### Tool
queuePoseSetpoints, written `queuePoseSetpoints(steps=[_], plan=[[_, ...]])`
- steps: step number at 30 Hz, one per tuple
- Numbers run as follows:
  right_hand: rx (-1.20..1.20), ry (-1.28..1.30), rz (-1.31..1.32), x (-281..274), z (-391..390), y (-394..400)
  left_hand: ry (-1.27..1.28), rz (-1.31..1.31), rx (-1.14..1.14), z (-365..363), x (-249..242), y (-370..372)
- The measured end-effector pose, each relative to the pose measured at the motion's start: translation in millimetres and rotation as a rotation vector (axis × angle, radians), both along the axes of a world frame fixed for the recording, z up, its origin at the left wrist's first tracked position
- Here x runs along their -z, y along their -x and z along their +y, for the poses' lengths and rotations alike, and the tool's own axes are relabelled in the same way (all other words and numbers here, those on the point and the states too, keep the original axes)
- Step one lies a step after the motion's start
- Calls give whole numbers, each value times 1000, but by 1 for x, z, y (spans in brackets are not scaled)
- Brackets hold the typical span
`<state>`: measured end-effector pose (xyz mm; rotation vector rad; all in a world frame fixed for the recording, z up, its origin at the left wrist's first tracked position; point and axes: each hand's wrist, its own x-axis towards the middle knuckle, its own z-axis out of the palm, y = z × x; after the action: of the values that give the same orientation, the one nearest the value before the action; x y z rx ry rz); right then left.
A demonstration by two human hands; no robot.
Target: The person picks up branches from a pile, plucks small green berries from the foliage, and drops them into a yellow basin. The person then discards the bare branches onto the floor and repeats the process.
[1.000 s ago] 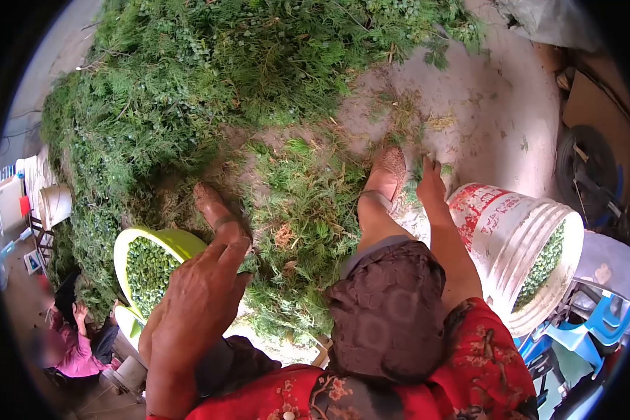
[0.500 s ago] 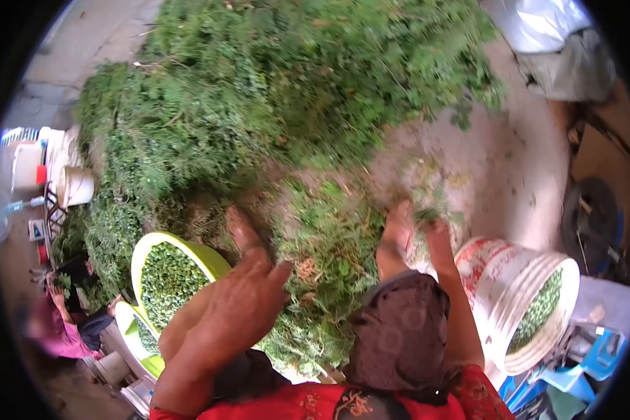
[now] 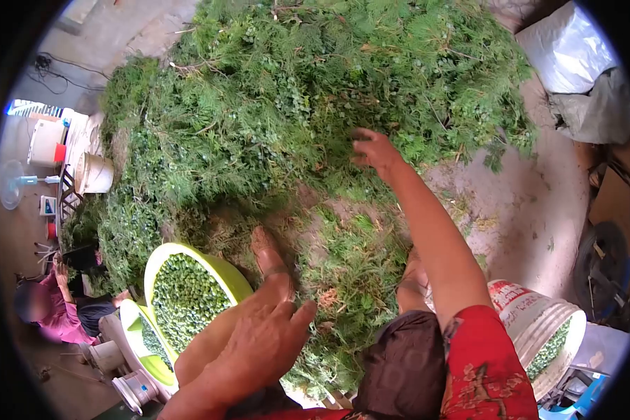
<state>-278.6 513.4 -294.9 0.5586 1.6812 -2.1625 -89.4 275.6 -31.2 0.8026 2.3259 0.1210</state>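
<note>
A large heap of green leafy branches [image 3: 259, 105] spreads over the floor in front of me. My right hand [image 3: 375, 150] reaches over the near side of the heap with its fingers apart and nothing in them. Near my left knee, my left hand [image 3: 269, 343] hangs with fingers loosely bent and the thumb apart; I see nothing in it. Beside it stands a yellow-green tub [image 3: 239, 276] full of small green berries [image 3: 185, 301]. Loose sprigs [image 3: 350, 259] lie between my feet.
A white bucket [image 3: 521, 308] holding green berries stands at my right. A second yellow-green container [image 3: 129, 322] is at the left, near a person in pink [image 3: 56, 308]. Farther off are a pale bucket [image 3: 94, 173], a silvery bag [image 3: 567, 49] and a wheel [image 3: 602, 269].
My right hand has moved from beside my right foot, where it held a green sprig, forward to the heap, and is now empty. My left hand stays near my left knee. The view has shifted slightly.
</note>
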Motion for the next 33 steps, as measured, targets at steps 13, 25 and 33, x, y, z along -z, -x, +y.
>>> queuePoseSetpoints(steps=[13,25,33], plan=[[499,231,46,-3,35,-37,-117,-22,-49,-4,-11,10],[105,569,268,-207,1,-136,-733,-246,-682,8,-4,10],[-706,-41,253,-185,-35,-178,-144,-189,-206,8,-12,2]])
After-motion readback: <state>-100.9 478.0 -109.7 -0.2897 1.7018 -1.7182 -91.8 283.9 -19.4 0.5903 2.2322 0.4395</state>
